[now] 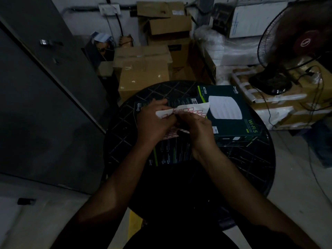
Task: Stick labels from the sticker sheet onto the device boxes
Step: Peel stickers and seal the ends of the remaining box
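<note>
Two dark device boxes lie on one round black table (251,169): the nearer device box (172,151) under the hands and the farther device box (231,108) printed Wi-Fi 5. One sticker sheet (194,109) is held between two hands, the left hand (154,121) and right hand (195,126). One pedestal fan (294,44) stands at right. Brown cartons (143,72) are stacked behind; their number is unclear.

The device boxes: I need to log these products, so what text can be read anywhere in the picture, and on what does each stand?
"Omada", "AC1350", "Wi-Fi 5": lid of the right box.
"No.1": small white label on that lid; reading uncertain.
"Omada": far-left corner, and again near edge, of the left box.
Fine print on both boxes, sticker sheet cells, cardboard cartons: too small or blurred.
</note>
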Available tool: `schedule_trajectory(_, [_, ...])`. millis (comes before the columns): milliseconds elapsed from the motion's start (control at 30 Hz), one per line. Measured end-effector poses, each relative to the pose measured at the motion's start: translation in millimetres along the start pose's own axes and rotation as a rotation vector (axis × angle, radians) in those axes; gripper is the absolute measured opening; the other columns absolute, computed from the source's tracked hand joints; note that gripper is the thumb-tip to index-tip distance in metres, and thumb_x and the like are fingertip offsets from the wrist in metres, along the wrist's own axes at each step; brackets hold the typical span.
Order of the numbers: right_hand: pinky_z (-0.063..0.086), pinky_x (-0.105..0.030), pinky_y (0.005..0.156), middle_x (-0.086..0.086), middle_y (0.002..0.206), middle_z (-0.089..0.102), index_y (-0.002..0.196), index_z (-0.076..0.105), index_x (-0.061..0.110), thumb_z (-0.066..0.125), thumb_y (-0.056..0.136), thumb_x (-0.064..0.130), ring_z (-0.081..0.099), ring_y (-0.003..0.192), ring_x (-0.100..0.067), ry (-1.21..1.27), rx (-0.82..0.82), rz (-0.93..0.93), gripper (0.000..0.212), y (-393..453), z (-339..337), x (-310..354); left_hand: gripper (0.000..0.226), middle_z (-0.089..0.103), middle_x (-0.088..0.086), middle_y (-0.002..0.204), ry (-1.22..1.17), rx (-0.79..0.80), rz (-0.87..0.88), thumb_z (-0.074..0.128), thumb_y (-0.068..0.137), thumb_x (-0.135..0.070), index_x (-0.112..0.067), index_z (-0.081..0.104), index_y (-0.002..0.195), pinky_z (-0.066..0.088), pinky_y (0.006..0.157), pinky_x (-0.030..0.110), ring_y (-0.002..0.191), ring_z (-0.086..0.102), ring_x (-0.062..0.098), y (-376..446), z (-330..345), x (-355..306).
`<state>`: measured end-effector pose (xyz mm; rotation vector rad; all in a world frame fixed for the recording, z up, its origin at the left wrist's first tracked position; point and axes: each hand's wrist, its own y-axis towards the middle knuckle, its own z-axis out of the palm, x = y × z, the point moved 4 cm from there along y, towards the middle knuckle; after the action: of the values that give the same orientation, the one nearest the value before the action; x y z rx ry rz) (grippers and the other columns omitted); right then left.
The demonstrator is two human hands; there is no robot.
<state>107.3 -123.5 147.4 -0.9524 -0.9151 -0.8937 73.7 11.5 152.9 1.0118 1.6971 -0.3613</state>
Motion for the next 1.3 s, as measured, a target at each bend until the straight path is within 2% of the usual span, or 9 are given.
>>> schedule_trajectory(167, [0.055,-0.021,0.056,-0.011,0.085,0.075,0.094,0.075,0.005,0.062,0.095,0.008,0.069,0.069,-0.014,0.011,-0.008,0.003,0.013,-1,0,0,0.032,0.068,0.003,0.125,0.038,-0.004,0.030,0.085,0.074,-0.016,-0.011,0.076,0.104,0.041,0.098,0.012,0.125,0.052,0.008,0,0,-1])
schedule_trajectory(267, [0.057,-0.026,0.063,-0.018,0.098,0.076,0.101,0.076,0.002,0.066,0.092,0.012,0.072,0.080,-0.022,-0.015,-0.017,0.021,0.017,2,-3,-3,0.028,0.067,0.001,0.127,0.032,0.010,0.022,0.082,0.077,-0.015,-0.014,0.076,0.105,0.033,0.090,-0.001,0.120,0.049,-0.002,1,1,2])
schedule_trajectory(400, [0.055,-0.037,0.080,-0.014,0.098,0.077,0.100,0.077,0.008,0.065,0.092,0.017,0.072,0.092,-0.029,-0.063,-0.008,0.030,0.017,3,-8,-8,0.033,0.064,-0.001,0.132,0.020,0.031,-0.039,0.078,0.082,-0.018,-0.015,0.073,0.115,0.034,0.099,0.013,0.135,0.046,0.011,2,1,4])
schedule_trajectory(500, [0.054,-0.038,0.080,-0.015,0.098,0.076,0.096,0.077,0.011,0.063,0.094,0.018,0.070,0.089,-0.025,-0.060,-0.002,0.037,0.016,3,-10,-10,0.028,0.063,-0.002,0.133,0.005,0.062,-0.053,0.079,0.082,-0.019,-0.015,0.075,0.110,0.034,0.099,0.012,0.136,0.044,0.011,4,2,5])
schedule_trajectory(633, [0.053,-0.036,0.078,-0.015,0.096,0.076,0.089,0.076,0.015,0.060,0.095,0.015,0.069,0.085,-0.022,-0.048,0.000,0.032,0.017,2,-11,-9,0.015,0.065,-0.003,0.130,-0.045,0.082,-0.075,0.078,0.082,-0.016,-0.018,0.079,0.096,0.038,0.111,0.032,0.134,0.047,0.014,4,3,8])
schedule_trajectory(733, [0.051,-0.035,0.076,-0.014,0.091,0.075,0.088,0.073,0.013,0.057,0.097,0.013,0.067,0.084,-0.022,-0.046,0.013,0.012,0.018,1,-12,-8,0.014,0.065,-0.003,0.129,-0.048,0.098,-0.079,0.079,0.082,-0.018,-0.021,0.080,0.095,0.040,0.111,0.040,0.133,0.049,0.016,5,4,10])
schedule_trajectory(967, [0.054,-0.031,0.072,-0.011,0.100,0.077,0.098,0.071,0.009,0.057,0.099,0.015,0.071,0.088,-0.020,-0.061,-0.013,-0.009,0.015,6,-18,-13,0.033,0.064,-0.004,0.132,-0.047,0.097,-0.114,0.078,0.082,-0.021,-0.014,0.074,0.114,0.037,0.104,0.022,0.137,0.043,0.009,4,2,10])
schedule_trajectory(1200, [0.055,-0.029,0.068,-0.004,0.090,0.077,0.094,0.071,0.014,0.055,0.100,0.018,0.069,0.076,-0.012,-0.099,-0.002,-0.049,0.017,4,-20,-10,0.022,0.062,-0.004,0.135,-0.066,0.138,-0.115,0.067,0.089,-0.014,-0.016,0.075,0.109,0.033,0.116,0.038,0.142,0.037,0.013,4,4,8])
schedule_trajectory(1300, [0.055,-0.031,0.069,-0.004,0.086,0.074,0.097,0.069,0.010,0.053,0.101,0.015,0.069,0.073,-0.013,-0.128,0.010,-0.104,0.017,3,-17,-9,0.020,0.061,-0.001,0.136,-0.074,0.162,-0.096,0.063,0.091,-0.014,-0.016,0.075,0.107,0.030,0.117,0.038,0.143,0.035,0.015,4,5,7])
